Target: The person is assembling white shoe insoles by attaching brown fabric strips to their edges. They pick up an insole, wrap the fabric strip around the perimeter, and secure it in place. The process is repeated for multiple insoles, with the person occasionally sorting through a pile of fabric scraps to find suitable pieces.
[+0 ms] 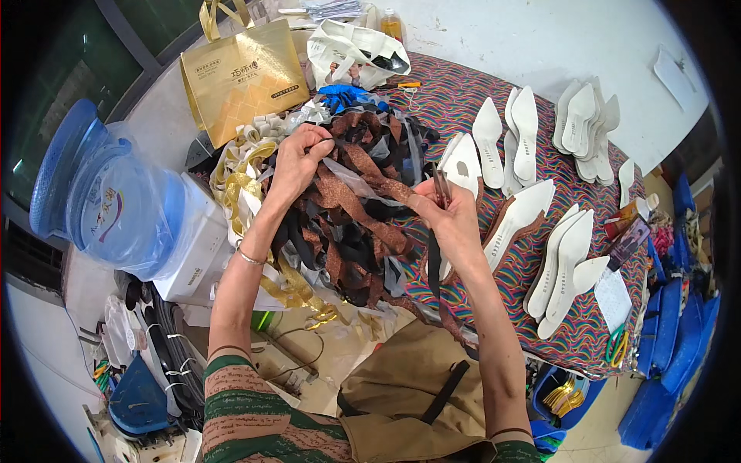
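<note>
My left hand (302, 158) is closed in a pinch on the end of a brown glittery strip (361, 160). This strip stretches across to my right hand (449, 220), which is closed around its other part. Also in the right hand is a small dark two-pronged metal tool (441, 187), its lower part hidden by the fingers. A black strip (434, 266) hangs down below that hand. Under both hands lies a tangled heap of brown, black and clear strips (333, 231). Gold strips (235, 181) spill along its left side. White pointed insoles (515, 224) with brown edging lie just right of my right hand.
Several more white insoles (570, 258) are stacked across the patterned tablecloth (455, 85). A gold bag (247, 81) and a white bag (355, 54) stand behind the heap. A blue water bottle (127, 201) is at left. Blue bins (675, 332) stand at right.
</note>
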`<state>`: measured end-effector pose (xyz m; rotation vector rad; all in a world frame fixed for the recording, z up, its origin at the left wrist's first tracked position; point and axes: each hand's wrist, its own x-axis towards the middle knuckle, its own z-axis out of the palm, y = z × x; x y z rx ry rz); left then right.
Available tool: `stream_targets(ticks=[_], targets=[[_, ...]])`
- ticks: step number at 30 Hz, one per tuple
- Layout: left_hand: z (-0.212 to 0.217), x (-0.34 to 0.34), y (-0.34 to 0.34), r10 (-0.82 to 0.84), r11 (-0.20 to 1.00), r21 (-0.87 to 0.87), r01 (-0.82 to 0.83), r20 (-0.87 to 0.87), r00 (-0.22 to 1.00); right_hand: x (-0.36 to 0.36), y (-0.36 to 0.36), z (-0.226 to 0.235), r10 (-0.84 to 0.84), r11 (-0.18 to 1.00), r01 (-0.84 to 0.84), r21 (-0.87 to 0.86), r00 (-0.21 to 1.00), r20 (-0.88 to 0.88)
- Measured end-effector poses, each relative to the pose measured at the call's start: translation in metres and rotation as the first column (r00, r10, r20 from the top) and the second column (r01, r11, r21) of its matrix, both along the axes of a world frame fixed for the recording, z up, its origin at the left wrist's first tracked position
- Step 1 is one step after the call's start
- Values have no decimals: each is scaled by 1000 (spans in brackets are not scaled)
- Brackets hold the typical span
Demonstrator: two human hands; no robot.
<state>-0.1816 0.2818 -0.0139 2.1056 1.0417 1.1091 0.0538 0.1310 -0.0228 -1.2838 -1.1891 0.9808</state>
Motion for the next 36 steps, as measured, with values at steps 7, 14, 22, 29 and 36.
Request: stream_targets(ticks=[7, 14, 22, 29, 36], targets=[[40, 31, -42, 70, 890, 439, 127, -404, 912, 4, 13, 12, -243, 916, -26, 401, 759, 604], [45, 58, -23, -440, 837, 124, 533, -427, 790, 11, 9, 20, -348, 847, -93, 523, 647, 679], [38, 67, -22, -263, 831, 300, 469, -530, 806, 8, -7, 9, -369, 809, -201, 552, 557, 744], [24, 49, -5, -11, 769, 542, 337, -517, 856, -27, -34, -5, -401, 778, -247, 578, 513, 758], [25, 37, 7, 63, 781, 572, 250, -472, 879, -25, -93, 17, -388, 739, -177, 650, 677, 626]])
